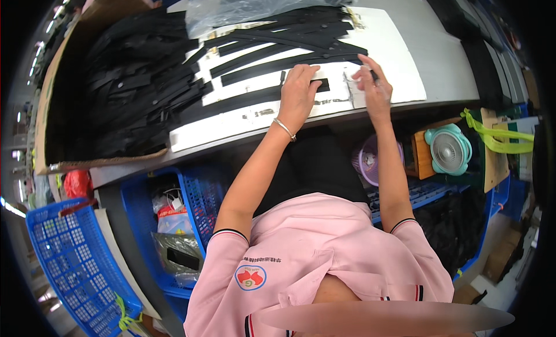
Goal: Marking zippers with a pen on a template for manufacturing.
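Left hand (298, 96) is pressing flat, fingers spread open, on a black strap (260, 99) lying across the white board (405, 76), its long axis running left to right. Right hand (373, 88) is pinching 1 small dark piece, too blurred to identify. Strap could be sliding askew if the pressing palm lifts, I judge. Cardboard box (49, 105) of black straps is sitting left.

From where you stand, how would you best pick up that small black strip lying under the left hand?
Probably by the short black strip's right end, coming from the right. The left hand covers its left part, and it lies flat on the white board, so pinch the free end from above.
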The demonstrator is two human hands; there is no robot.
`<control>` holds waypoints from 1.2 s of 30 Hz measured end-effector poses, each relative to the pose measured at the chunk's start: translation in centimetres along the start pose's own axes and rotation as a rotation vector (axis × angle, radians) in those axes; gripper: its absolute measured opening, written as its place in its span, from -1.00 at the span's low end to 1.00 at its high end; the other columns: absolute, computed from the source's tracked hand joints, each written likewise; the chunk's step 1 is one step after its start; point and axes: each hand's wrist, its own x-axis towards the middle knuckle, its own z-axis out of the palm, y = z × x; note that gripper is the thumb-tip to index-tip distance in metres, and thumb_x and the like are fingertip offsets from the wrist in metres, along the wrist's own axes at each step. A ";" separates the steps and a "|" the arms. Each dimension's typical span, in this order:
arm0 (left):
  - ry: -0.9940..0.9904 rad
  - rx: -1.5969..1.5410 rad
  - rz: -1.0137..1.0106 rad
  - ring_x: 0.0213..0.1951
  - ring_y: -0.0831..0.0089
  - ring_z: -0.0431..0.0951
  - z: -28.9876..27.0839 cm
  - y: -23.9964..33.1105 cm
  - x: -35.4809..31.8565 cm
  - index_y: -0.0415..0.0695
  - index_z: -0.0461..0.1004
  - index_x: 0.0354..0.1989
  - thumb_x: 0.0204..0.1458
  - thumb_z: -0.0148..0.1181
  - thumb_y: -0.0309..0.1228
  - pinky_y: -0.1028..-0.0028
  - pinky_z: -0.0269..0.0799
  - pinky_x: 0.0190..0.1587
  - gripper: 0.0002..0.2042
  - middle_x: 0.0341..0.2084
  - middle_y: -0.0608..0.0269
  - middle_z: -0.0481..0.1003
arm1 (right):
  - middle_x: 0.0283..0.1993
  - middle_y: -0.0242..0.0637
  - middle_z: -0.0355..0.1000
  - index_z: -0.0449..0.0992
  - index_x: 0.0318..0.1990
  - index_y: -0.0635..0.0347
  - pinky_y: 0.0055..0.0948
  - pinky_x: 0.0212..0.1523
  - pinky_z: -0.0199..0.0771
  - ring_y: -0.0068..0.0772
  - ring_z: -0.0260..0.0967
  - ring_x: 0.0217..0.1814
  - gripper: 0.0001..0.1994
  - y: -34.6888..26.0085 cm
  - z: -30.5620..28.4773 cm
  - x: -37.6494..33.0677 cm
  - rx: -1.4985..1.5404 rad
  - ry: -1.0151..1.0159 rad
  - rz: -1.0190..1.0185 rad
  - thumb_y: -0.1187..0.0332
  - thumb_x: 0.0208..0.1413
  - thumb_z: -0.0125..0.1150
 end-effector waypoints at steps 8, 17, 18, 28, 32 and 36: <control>0.079 -0.017 0.007 0.13 0.05 0.54 -0.4 1.7 -0.9 -0.21 0.56 0.05 0.14 0.17 -0.66 0.22 0.45 0.18 -0.70 0.08 0.07 0.54 | 0.13 -0.32 0.59 0.53 0.18 0.12 -0.18 0.22 0.41 -0.24 0.53 0.20 -0.54 -0.2 1.6 -5.3 -0.664 -0.116 -0.605 0.44 0.09 0.41; -0.123 0.436 -0.057 0.41 0.06 0.30 -6.4 0.3 -7.0 -0.21 0.47 0.26 0.27 0.22 -0.30 -0.19 -0.19 0.49 -0.57 0.29 0.10 0.45 | 0.11 -0.30 0.58 0.53 0.25 0.07 -0.09 0.41 0.21 -0.20 0.43 0.25 -0.52 2.4 -5.4 -4.5 -0.882 -0.004 -0.537 0.39 0.15 0.41; -0.115 0.444 -0.071 0.41 0.06 0.30 -6.8 0.2 -7.2 -0.21 0.47 0.26 0.27 0.22 -0.30 -0.19 -0.19 0.49 -0.57 0.29 0.10 0.45 | 0.09 -0.29 0.58 0.54 0.24 0.08 -0.09 0.41 0.21 -0.21 0.44 0.23 -0.52 2.3 -5.5 -4.5 -0.902 -0.010 -0.565 0.41 0.14 0.41; -0.063 0.595 -0.212 0.49 0.14 0.18 -12.2 -2.2 -10.5 -0.06 0.41 0.37 0.16 0.35 -0.11 -0.26 -0.33 0.47 -0.38 0.41 0.13 0.33 | -0.02 -0.26 0.60 0.58 0.19 0.07 -0.11 0.39 0.25 -0.29 0.49 0.13 -0.61 2.9 -4.6 -4.3 -0.915 0.032 -0.518 0.47 0.20 0.35; -0.029 0.578 -0.233 0.48 0.18 0.19 -11.8 -1.8 -10.9 0.00 0.40 0.39 0.19 0.34 -0.17 -0.13 -0.29 0.49 -0.41 0.40 0.17 0.33 | -0.09 -0.25 0.63 0.60 0.15 0.09 -0.14 0.35 0.32 -0.27 0.50 0.11 -0.69 -0.1 -2.2 -3.3 -0.822 0.079 -0.476 0.43 0.27 0.29; 0.022 0.589 -0.223 0.46 0.17 0.21 -11.5 -2.0 -11.4 -0.03 0.42 0.37 0.16 0.36 -0.16 -0.12 -0.26 0.48 -0.41 0.37 0.15 0.36 | -0.13 -0.30 0.64 0.62 0.10 0.16 -0.33 0.22 0.40 -0.42 0.53 0.02 -0.76 -5.3 3.9 -3.8 -0.120 -0.149 -0.026 0.37 0.35 0.23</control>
